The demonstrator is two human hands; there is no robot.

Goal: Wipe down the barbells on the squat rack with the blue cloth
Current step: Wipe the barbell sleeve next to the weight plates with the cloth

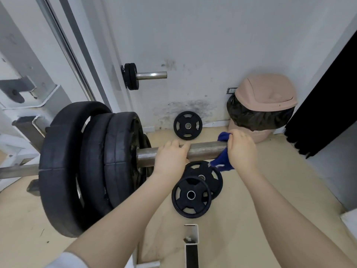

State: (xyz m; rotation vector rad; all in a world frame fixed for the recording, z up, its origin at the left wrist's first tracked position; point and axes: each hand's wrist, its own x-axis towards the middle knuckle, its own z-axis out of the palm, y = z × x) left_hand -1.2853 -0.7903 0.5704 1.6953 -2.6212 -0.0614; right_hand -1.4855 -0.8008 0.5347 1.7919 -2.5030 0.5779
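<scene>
Out at the barbell sleeve's [204, 150] far end, the right hand [241, 149] grips the blue cloth [222, 161] wrapped around it; the left hand [171, 157] curls over the sleeve nearer the black plates [90, 163].

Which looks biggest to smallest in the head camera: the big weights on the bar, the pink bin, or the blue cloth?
1. The stacked plates on the barbell look largest, though they sit nearest the camera.
2. The pink bin, farther off by the wall.
3. The blue cloth, mostly hidden under the right hand.
</scene>
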